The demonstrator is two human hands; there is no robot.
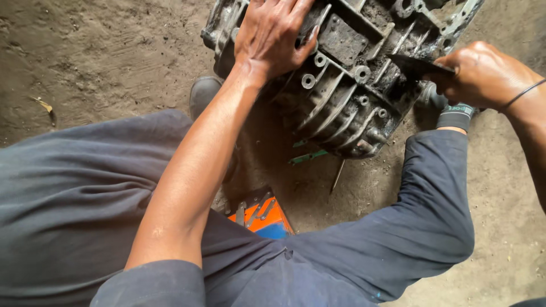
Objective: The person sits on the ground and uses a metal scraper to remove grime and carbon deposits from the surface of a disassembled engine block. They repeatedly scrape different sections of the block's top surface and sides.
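- Grimy grey cast-metal ribbed housing (347,85) sitting on the brown dirt floor (102,51), top centre of view, partly cut off by the upper edge.
- Left hand (273,34) spread flat on the housing's upper left area, fingers splayed and pressing down, not wrapped around anything.
- Right hand (483,74) closed on a thin dark flat metal blade (415,65); blade tip resting against the housing's right side, among the ribs and bolt bosses.
- Hands well apart, one on each side of the housing.
- Thin black band (523,94) round the right wrist.
- Knees in dark blue-grey trousers (74,199) bent either side of the housing; dark sock cuff (455,116) just below the right hand.
- Orange and blue tool box (264,216) between the legs, near the housing's lower edge.
- Small green metal strip (307,157) and thin metal rod (337,176) lying on the floor just under the housing.
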